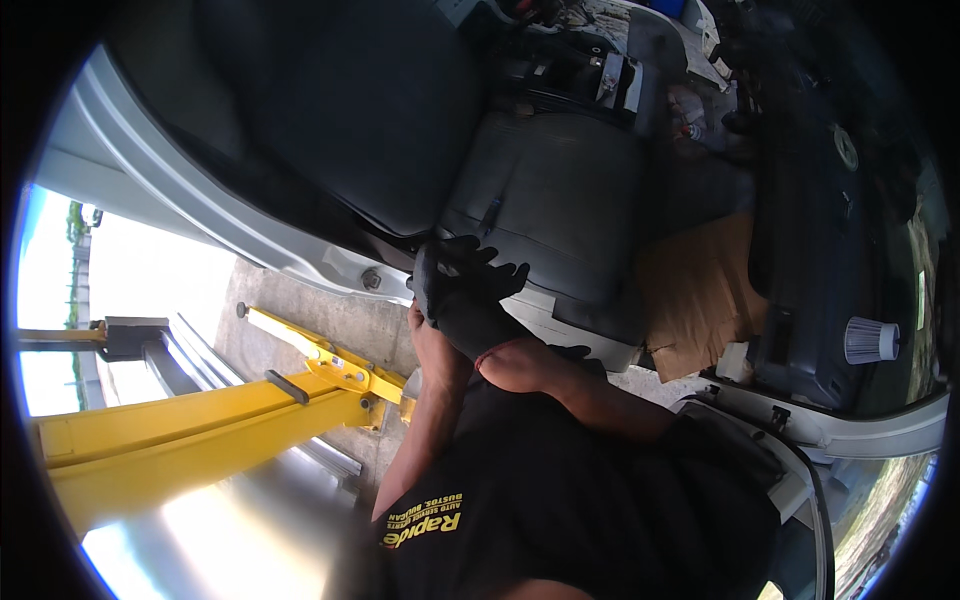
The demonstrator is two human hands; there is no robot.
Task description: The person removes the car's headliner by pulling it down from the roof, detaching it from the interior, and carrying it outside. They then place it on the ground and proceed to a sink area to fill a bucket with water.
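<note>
My two hands meet in front of me, by the near edge of a dark vehicle seat (pixel 560 180). A black work glove (pixel 468 300) covers my right hand, its cuff ending near a thin red band on my wrist. My left hand (pixel 428 328) is bare at the wrist and lower hand. Its upper part is hidden behind dark glove material (pixel 428 280), which my right hand grips. Black glove fingers (pixel 508 278) stick out to the right. Overlap and dark cloth hide which fingers belong to which hand.
A pale door sill (pixel 330 268) runs beside the seats. Yellow lift arms (pixel 330 370) stand at the left over a concrete floor. Brown cardboard (pixel 700 290) lies in the footwell at right. A white pleated filter (pixel 870 341) rests behind the windscreen at far right.
</note>
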